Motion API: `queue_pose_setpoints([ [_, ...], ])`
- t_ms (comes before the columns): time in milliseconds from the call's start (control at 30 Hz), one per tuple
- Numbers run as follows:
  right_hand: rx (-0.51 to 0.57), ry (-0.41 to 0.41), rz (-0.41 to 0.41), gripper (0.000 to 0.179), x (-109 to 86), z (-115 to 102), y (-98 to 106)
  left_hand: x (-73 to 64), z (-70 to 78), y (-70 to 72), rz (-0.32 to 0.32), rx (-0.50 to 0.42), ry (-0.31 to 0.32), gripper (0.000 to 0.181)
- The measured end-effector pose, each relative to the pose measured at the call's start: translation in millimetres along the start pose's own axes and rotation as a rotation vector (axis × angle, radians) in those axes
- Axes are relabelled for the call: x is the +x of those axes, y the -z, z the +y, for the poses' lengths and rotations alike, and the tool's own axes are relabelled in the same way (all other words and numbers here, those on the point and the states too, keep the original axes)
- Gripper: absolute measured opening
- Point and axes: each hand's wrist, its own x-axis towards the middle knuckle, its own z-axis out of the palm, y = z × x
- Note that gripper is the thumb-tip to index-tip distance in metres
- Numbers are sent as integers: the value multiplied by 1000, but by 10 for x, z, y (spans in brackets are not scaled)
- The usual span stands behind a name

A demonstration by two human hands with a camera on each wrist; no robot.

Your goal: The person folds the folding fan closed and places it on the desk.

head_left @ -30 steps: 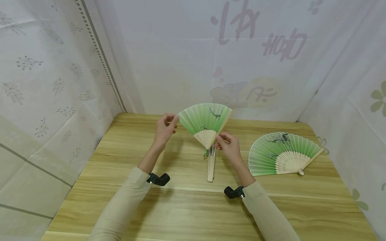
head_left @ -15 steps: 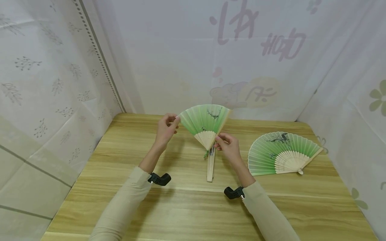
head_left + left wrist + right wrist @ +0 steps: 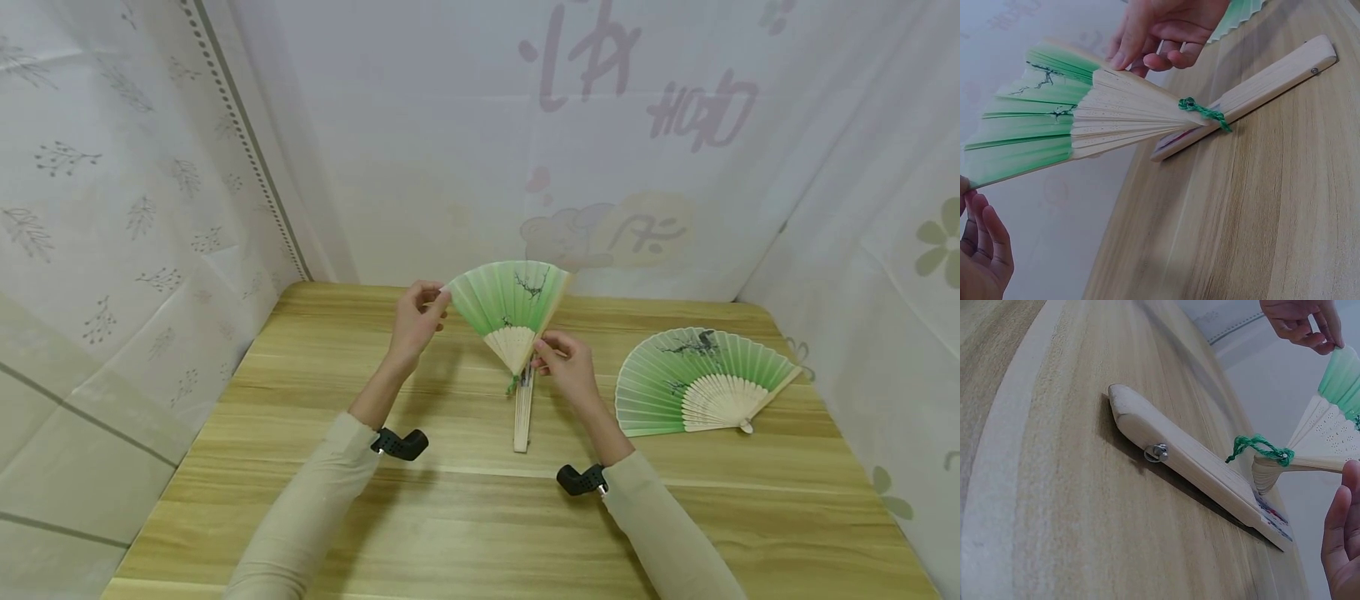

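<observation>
A green folding fan (image 3: pixel 501 296) with pale ribs and a dark branch print is held partly spread above the table. My left hand (image 3: pixel 417 321) pinches its left outer corner between thumb and fingers. Lower down on the opposite side, my right hand (image 3: pixel 568 360) pinches the end rib. From the fan's pivot hangs a knotted green cord (image 3: pixel 1207 114). Beneath it a folded fan (image 3: pixel 522 421) lies on the wood, its far end partly covered in the head view. The right wrist view shows a metal pin with a ring (image 3: pixel 1157 452) at this folded fan's near end.
Another green fan (image 3: pixel 652 400) lies widely spread on the table's right side, beyond my right hand. The wooden table (image 3: pixel 480 533) ends at the back against a printed white curtain (image 3: pixel 405 167), with more curtains at both sides.
The held fan has narrowed slightly, its left corner shifting a little to the right along with my left hand. My right hand stays nearly in place, and the two fans on the table have not moved.
</observation>
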Motion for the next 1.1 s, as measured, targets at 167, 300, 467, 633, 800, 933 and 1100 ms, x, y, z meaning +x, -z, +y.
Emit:
queue_pose_setpoints([
  [167, -30, 17, -1, 24, 9, 15, -16, 3, -4, -16, 2, 2, -6, 23],
  [300, -44, 31, 2, 22, 5, 16, -40, 6, -13, -28, 6, -6, -6, 24],
  [467, -49, 42, 5, 18, 0, 13, -54, 11, -27, -38, 4, -17, -15, 24],
  [633, -52, 51, 4, 16, 3, 14, -57, 10, -30, -53, 12, -20, -23, 22],
  [800, -47, 54, 3, 15, 4, 10, -71, 13, -32, -73, 22, -26, -29, 21],
  [933, -48, 44, -5, 18, -7, -10, -84, 13, -34, -91, 28, -34, -34, 21],
  [1100, -42, 33, -31, 21, -33, -70, -89, 8, -25, -113, 29, -38, -32, 21],
])
